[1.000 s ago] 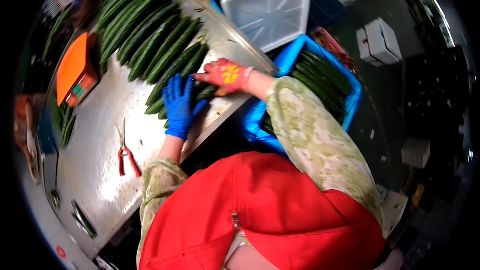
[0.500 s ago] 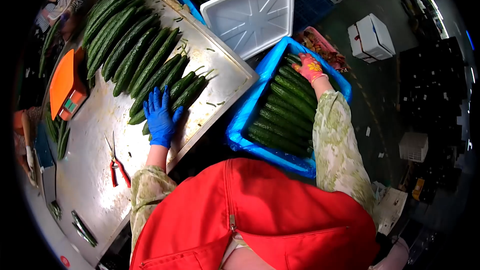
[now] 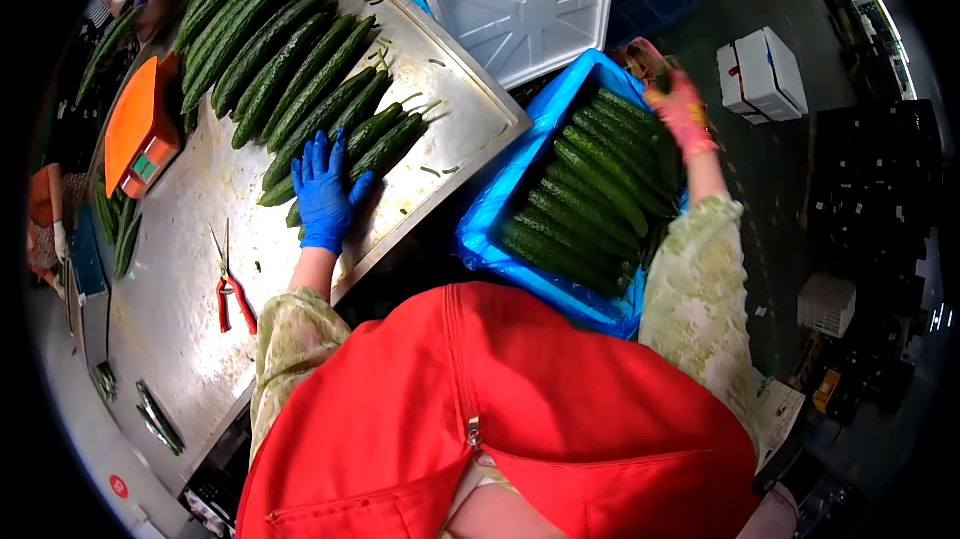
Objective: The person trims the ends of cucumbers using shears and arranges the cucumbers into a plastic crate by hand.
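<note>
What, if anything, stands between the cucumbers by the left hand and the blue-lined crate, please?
Nothing visible blocks the way from the cucumbers by the left hand to the crate, only the table's edge and the crate's rim; the white lid stands to one side.

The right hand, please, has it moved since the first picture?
Yes, the right hand has moved rightward from the table, and is now at the blue crate's right rim.

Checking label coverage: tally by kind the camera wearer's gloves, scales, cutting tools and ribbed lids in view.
Gloves: 2 (thin blue glove, red glove with yellow pattern)
Scales: 1 (orange-topped scale)
Cutting tools: 1 (red-handled metal snips)
Lids: 1 (white ribbed lid)
Total: 5
</note>
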`<state>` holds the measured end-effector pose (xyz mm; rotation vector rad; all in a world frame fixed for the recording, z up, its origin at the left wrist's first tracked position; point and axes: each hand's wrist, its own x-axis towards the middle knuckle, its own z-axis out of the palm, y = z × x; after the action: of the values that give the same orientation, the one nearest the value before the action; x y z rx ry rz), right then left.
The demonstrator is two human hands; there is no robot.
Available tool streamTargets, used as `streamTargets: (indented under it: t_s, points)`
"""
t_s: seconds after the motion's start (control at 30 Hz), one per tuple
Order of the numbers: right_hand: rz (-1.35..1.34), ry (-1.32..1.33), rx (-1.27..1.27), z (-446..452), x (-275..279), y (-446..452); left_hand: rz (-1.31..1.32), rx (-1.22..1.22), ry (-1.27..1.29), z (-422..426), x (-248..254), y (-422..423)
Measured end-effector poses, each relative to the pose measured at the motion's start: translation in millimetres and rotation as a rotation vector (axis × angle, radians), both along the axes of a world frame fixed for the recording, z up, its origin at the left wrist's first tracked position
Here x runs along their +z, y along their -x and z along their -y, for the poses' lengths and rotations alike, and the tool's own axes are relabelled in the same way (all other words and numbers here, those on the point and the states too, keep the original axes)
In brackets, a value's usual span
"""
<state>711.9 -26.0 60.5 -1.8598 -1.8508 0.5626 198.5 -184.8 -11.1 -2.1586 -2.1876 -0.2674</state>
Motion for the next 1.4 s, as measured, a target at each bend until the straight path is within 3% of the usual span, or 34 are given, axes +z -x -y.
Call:
streamTargets:
  t_s: [0.03, 0.07, 0.1, 0.17, 0.23, 0.3, 0.33, 0.37, 0.43, 0.47, 0.5, 0.53, 0.57, 0.6, 0.7, 0.77, 0.8, 0.9, 1.0, 1.03, 1.07, 1.1, 1.23, 1.4]
  points:
    - [-0.002, -0.174, -0.159, 6.4, 4.0, -13.6, -0.005, 0.004, 0.002, -0.3, -1.0, 3.1]
    - [-0.358, -0.131, -0.116, 19.7, 45.8, -8.1, 0.029, -0.007, -0.014, -0.1, -2.0, 5.4]
    - [-0.686, -0.127, -0.253, 33.2, 72.4, 3.7, 0.102, -0.020, -0.031, -0.2, -0.7, 7.6]
    - [-1.322, -0.177, -0.286, 46.4, 103.1, 28.3, 0.438, -0.004, -0.091, -5.9, 5.1, 14.9]
    - [-1.537, -0.149, -0.242, 64.8, 113.9, 83.3, 1.101, -0.046, -0.295, -14.3, 33.8, 10.2]
    - [-1.544, -0.043, -0.200, 76.0, 95.7, 148.1, 1.101, -0.204, -0.421, -12.5, 91.8, 2.7]
    - [-1.692, 0.099, -0.116, 74.9, 59.3, 167.2, 1.040, -0.317, -0.419, -8.7, 117.2, 0.8]
    - [-1.699, 0.124, -0.221, 74.6, 33.3, 207.0, 0.980, -0.429, -0.415, -3.7, 136.4, 0.1]
    - [-1.682, 0.211, -0.289, 86.5, -30.5, 270.9, 0.616, -0.562, -0.317, 1.5, 153.3, 1.1]
    - [-1.719, 0.244, -0.221, 102.3, -19.9, 306.0, 0.465, -0.530, -0.234, 6.0, 149.1, -0.7]
    - [-1.769, 0.304, -0.173, 104.8, -69.2, 323.3, 0.321, -0.518, -0.158, 10.0, 138.2, -6.1]
    - [-1.761, 0.362, -0.324, 114.5, -67.9, 344.1, 0.213, -0.490, -0.076, 13.9, 117.2, -8.5]
    - [-1.483, 0.396, -0.668, 117.0, -81.8, 363.5, 0.141, -0.476, -0.038, 15.7, 91.4, -9.5]
    - [-1.432, 0.503, -0.634, 112.8, -109.1, 368.0, 0.080, -0.441, 0.022, 17.0, 66.3, -8.9]
    - [-1.574, 0.704, -0.495, 138.7, -22.5, 357.9, -0.003, -0.309, 0.078, 13.7, 33.7, -4.2]
    - [-1.513, 0.652, -0.257, 158.8, -22.7, 329.5, 0.008, -0.341, 0.048, 5.8, 39.7, 4.7]
    - [-1.491, 0.527, -0.194, 168.2, -22.0, 309.5, 0.033, -0.362, 0.064, 1.4, 43.9, 9.0]
    - [-1.003, -0.065, -0.246, 187.2, -38.5, 236.3, 0.198, -0.458, 0.189, -20.4, 39.6, 31.7]
    - [-0.631, -0.190, -0.439, 213.1, -71.6, 131.0, 0.267, -0.496, 0.257, -25.0, 36.9, 35.7]
    - [-0.274, -0.289, -0.461, 223.7, -79.9, 95.1, 0.231, -0.470, 0.276, -22.4, 46.0, 31.8]
    - [-0.117, -0.353, -0.516, 230.8, -94.5, 61.5, 0.194, -0.443, 0.290, -20.1, 51.5, 27.2]
    - [0.006, -0.260, -0.556, 236.4, -77.0, 41.5, 0.182, -0.438, 0.263, -16.6, 52.0, 22.6]
    - [0.627, -0.142, -0.391, 223.0, -92.6, -41.1, 0.174, -0.418, 0.199, -7.2, 47.0, 12.8]
    - [0.695, 0.163, -0.011, 173.5, -79.3, -65.9, 0.137, -0.372, 0.115, 2.3, 41.1, 7.3]
